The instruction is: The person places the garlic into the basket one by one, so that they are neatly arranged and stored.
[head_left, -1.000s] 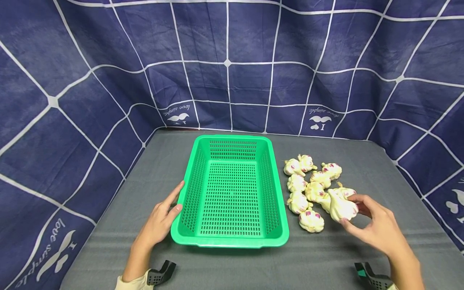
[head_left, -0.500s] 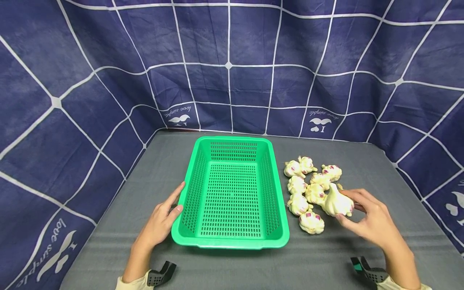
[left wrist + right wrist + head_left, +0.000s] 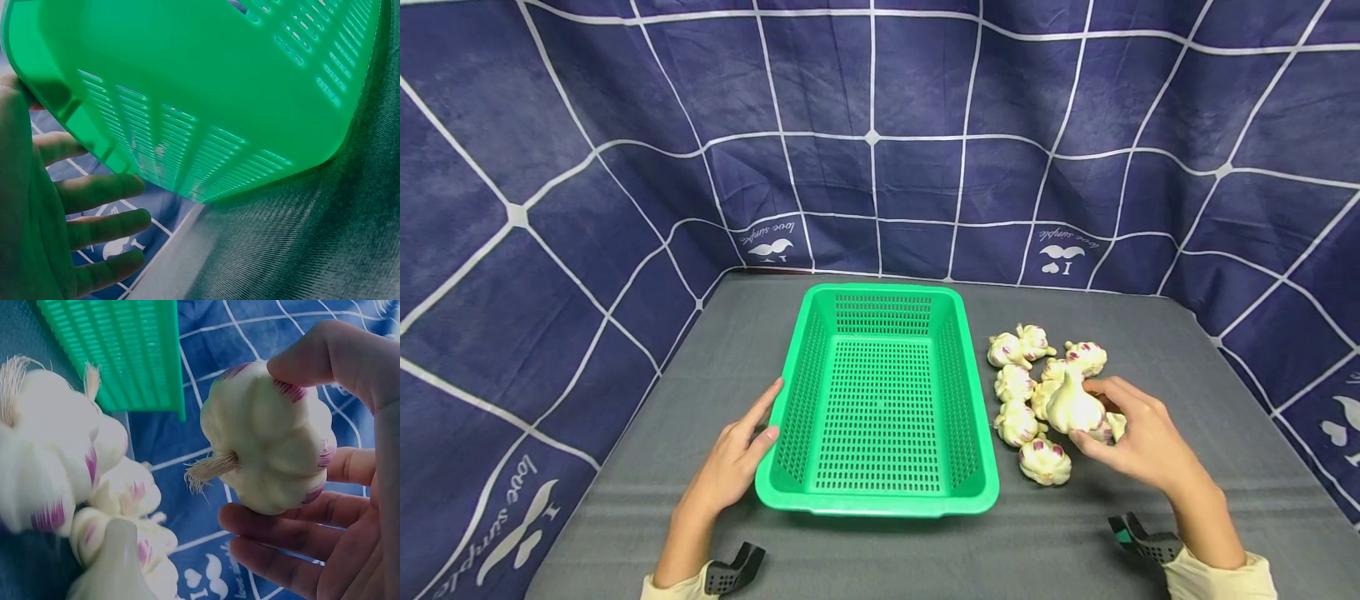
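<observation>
A white garlic bulb with purple streaks [image 3: 1073, 408] is pinched between the thumb and fingers of my right hand [image 3: 1142, 435], raised over the right side of the garlic pile. In the right wrist view that garlic bulb [image 3: 269, 437] shows its dry roots toward the camera. My left hand [image 3: 730, 458] rests at the left rim of a green perforated plastic basket [image 3: 880, 503]. From the left wrist view, the left hand's fingers [image 3: 106, 194] extend fairly straight beside the basket wall [image 3: 156, 56]. Nothing lies inside the basket.
Several more garlic bulbs [image 3: 1017, 423] lie bunched to the right of the basket, some partly hidden behind the held one. The grey cloth surface [image 3: 925, 554] extends around them. A blue curtain with white lines [image 3: 917, 175] encloses the back and sides.
My right hand has carried the garlic bulb leftward and slightly up, tilting its stem more upright, and has uncovered another bulb behind it. My left hand and the basket stay put.
</observation>
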